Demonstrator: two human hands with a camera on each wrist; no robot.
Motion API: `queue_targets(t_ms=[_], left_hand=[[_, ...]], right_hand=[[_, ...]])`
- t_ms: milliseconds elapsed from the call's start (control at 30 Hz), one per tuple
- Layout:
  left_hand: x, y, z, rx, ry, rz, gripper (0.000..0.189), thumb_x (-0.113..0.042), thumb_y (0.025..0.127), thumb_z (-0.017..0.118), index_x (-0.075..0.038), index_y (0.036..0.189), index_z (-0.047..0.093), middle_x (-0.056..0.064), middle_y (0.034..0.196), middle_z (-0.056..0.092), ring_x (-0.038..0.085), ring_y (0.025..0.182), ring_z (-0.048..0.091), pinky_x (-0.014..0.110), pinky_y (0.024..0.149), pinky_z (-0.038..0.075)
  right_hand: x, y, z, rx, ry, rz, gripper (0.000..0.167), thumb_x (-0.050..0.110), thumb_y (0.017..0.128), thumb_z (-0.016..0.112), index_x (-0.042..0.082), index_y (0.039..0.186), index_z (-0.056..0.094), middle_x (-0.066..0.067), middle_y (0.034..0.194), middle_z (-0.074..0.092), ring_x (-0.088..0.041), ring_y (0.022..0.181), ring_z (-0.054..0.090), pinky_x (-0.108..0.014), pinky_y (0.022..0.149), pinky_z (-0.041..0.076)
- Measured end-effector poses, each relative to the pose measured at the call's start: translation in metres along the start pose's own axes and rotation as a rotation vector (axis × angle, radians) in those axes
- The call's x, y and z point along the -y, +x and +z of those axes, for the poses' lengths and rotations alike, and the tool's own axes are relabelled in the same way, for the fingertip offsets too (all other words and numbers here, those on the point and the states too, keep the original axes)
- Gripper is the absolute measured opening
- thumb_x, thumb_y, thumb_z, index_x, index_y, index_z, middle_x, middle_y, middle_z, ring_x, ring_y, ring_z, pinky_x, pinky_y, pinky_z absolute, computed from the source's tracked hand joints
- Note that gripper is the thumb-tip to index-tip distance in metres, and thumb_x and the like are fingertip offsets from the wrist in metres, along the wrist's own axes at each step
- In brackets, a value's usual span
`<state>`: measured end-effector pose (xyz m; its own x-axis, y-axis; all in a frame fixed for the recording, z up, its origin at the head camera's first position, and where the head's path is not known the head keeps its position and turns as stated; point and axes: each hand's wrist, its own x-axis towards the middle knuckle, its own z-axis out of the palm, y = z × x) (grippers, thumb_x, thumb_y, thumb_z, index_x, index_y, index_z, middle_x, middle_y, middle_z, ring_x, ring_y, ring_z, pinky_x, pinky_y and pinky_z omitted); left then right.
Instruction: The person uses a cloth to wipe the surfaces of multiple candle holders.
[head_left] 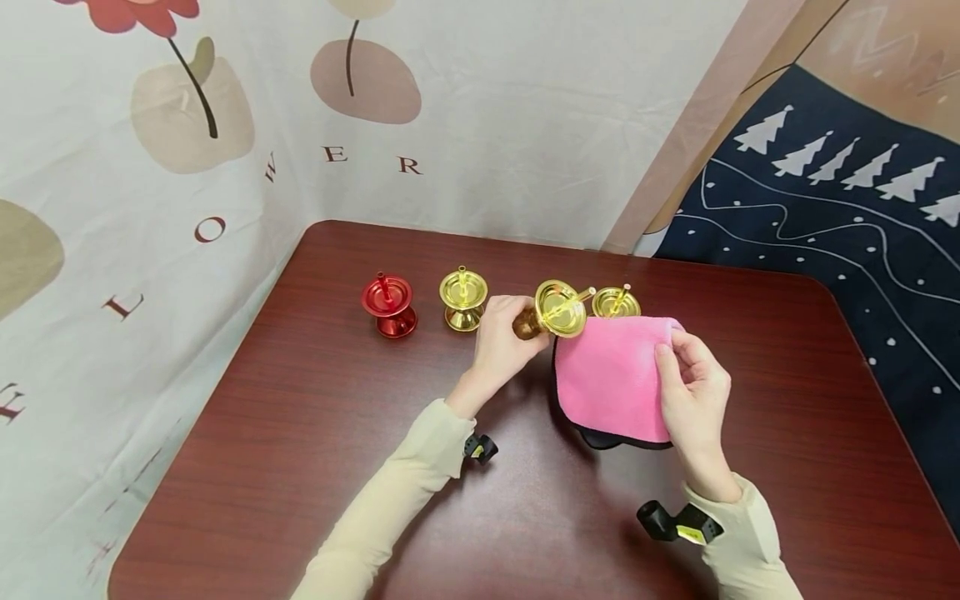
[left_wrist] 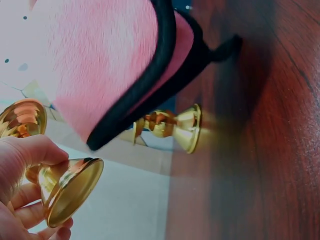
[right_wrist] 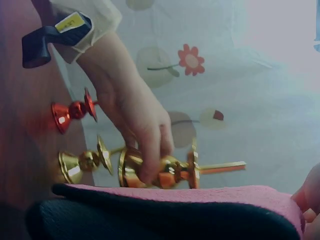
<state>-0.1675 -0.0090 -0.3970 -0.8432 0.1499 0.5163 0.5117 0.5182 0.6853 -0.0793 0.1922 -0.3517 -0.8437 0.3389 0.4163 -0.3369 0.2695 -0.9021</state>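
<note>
The left hand (head_left: 501, 342) clamps its fingers on the narrow waist of a gold candle holder (head_left: 561, 310), raised off the bench (head_left: 330, 467) and tilted, seemingly leaving its dish exposed. The right hand (head_left: 696, 396) pinches a pink cloth (head_left: 611, 379) by an upper corner, probably keeping it spread; whether cloth and holder touch, I cannot tell. The cloth is plush, black-edged; the holder glossy, flared. Beyond the left fingers stand a second gold holder (head_left: 463, 292) and a red holder (head_left: 390, 302); beyond the cloth, a third gold holder (head_left: 611, 303).
</note>
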Motion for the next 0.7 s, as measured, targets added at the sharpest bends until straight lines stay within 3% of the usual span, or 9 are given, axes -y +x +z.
queue_targets(t_ms=[133,300,567,700], left_hand=[[-0.005,-0.001,-0.005,0.008,0.01,0.019,0.034,-0.013,0.062,0.081,-0.004,0.093,0.068,0.007,0.091,0.068,0.025,0.093,0.053,0.036,0.082,0.042],[-0.01,-0.003,-0.009,0.041,0.056,0.038,0.034,-0.015,0.063,0.081,-0.005,0.093,0.068,0.005,0.087,0.067,0.023,0.093,0.053,0.035,0.08,0.044],[-0.021,-0.006,-0.009,0.032,0.07,0.071,0.032,-0.014,0.062,0.08,-0.006,0.091,0.068,0.004,0.086,0.065,0.02,0.092,0.056,0.034,0.078,0.046],[-0.024,-0.007,-0.007,-0.01,0.068,0.087,0.033,-0.013,0.061,0.08,-0.006,0.092,0.068,0.005,0.086,0.064,0.021,0.091,0.056,0.034,0.078,0.045]], right_hand=[[0.002,-0.002,0.01,0.014,0.168,-0.011,0.015,-0.007,0.089,0.052,-0.015,0.1,0.06,0.004,0.085,0.067,-0.004,0.062,0.059,-0.014,0.055,0.047],[0.006,-0.002,0.02,0.048,0.341,0.081,0.018,-0.006,0.09,0.052,0.001,0.097,0.066,0.0,0.087,0.068,-0.007,0.065,0.062,-0.017,0.058,0.05],[0.005,-0.002,0.028,0.112,0.43,0.227,0.027,-0.005,0.091,0.051,0.014,0.098,0.07,0.001,0.087,0.068,-0.01,0.076,0.061,-0.02,0.066,0.051],[0.001,-0.001,0.032,0.196,0.686,0.223,0.034,-0.009,0.093,0.04,0.009,0.103,0.066,-0.003,0.097,0.068,-0.012,0.085,0.063,-0.02,0.073,0.051]])
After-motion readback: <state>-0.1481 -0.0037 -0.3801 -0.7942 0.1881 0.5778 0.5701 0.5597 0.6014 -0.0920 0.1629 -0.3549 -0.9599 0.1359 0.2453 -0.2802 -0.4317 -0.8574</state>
